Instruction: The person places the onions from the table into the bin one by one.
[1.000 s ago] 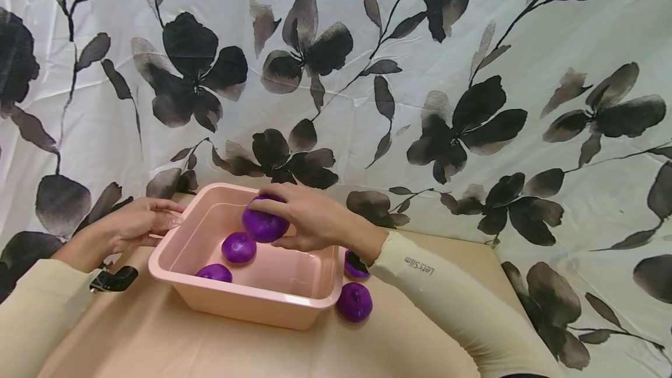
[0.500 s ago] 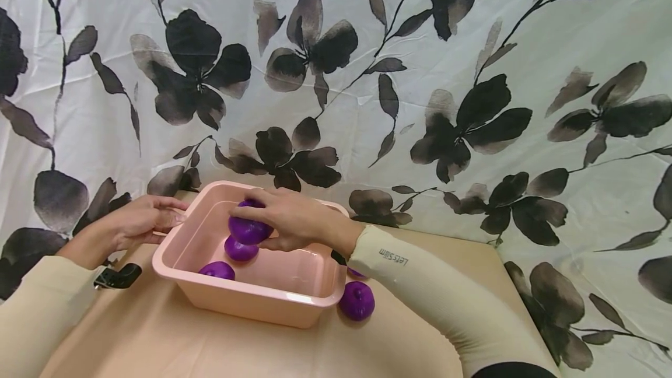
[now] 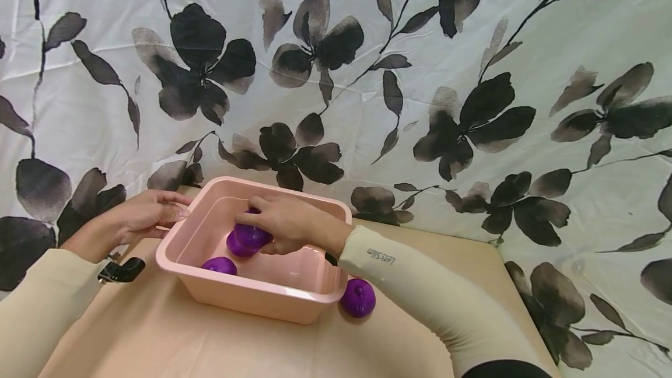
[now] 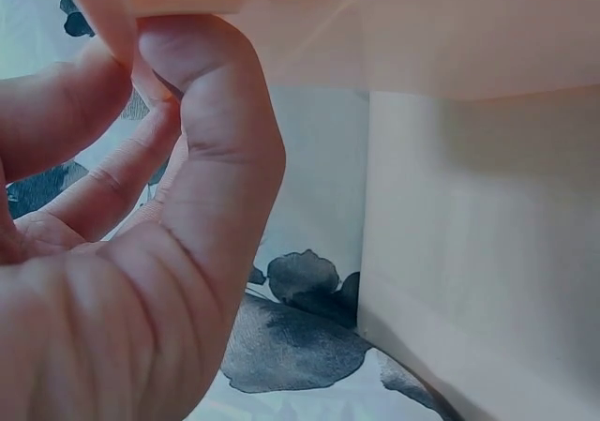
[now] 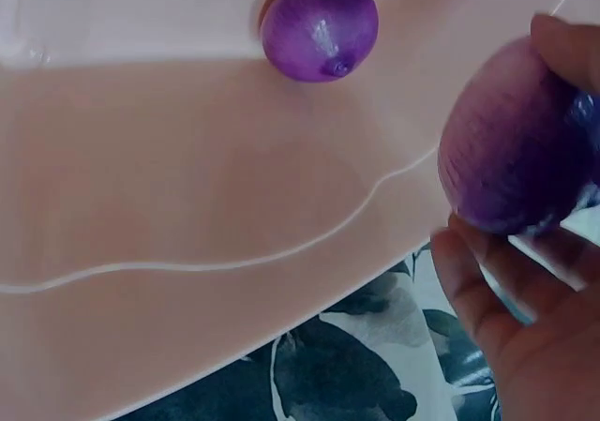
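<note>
Gripping purple onion (image 5: 511, 144) inside tub (image 3: 247, 298) with right hand (image 3: 286, 223), pinching tub's rim (image 3: 286, 291) with left hand (image 3: 149, 214). Likely mid-placement; probably lower next, release.

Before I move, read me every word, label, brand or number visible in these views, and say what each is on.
"LetsSlim": on the right sleeve, towards its hand end; any apostrophe is too small to confirm.
No readable text on the pink basin, the purple onions, the left sleeve or the black wrist device.
</note>
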Demonstrator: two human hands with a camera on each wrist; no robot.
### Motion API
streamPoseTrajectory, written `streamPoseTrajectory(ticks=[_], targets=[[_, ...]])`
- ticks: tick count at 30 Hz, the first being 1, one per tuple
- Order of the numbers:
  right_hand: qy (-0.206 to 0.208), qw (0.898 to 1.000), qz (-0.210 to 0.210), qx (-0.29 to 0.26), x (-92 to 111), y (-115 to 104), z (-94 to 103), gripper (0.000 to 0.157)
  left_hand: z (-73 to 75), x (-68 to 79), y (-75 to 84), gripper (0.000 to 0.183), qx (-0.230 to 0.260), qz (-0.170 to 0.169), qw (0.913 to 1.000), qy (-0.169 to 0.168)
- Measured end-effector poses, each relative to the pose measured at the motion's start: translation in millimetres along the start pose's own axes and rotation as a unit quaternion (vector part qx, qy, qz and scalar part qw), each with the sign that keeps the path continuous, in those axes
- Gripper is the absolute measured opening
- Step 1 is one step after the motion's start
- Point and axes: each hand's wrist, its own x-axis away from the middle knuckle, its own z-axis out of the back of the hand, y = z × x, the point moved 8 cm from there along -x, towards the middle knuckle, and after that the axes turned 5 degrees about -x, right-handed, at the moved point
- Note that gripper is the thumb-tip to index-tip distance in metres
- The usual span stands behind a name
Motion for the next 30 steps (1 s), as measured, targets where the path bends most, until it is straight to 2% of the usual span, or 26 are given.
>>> streamPoseTrajectory(ticks=[5, 12, 19, 30], targets=[[-0.031, 0.999, 0.024, -0.022, -5, -5, -10.5, 0.067, -0.5, -0.2, 0.5, 0.054, 0.000, 0.003, 1.0000, 0.002], [-0.074, 0.996, 0.047, 0.014, -10, -15, -22.7, 0.066, -1.1, -0.2, 0.6, 0.055, -0.002, 0.005, 1.0000, 0.005], [-0.114, 0.990, 0.051, 0.061, -17, -18, -37.1, 0.069, -0.8, -1.3, -0.2, 0.055, -0.002, 0.009, 0.9999, 0.009], [-0.141, 0.983, 0.057, 0.106, -19, -24, -53.0, 0.075, -1.0, -2.0, 0.5, 0.054, 0.001, 0.011, 0.9999, 0.006]])
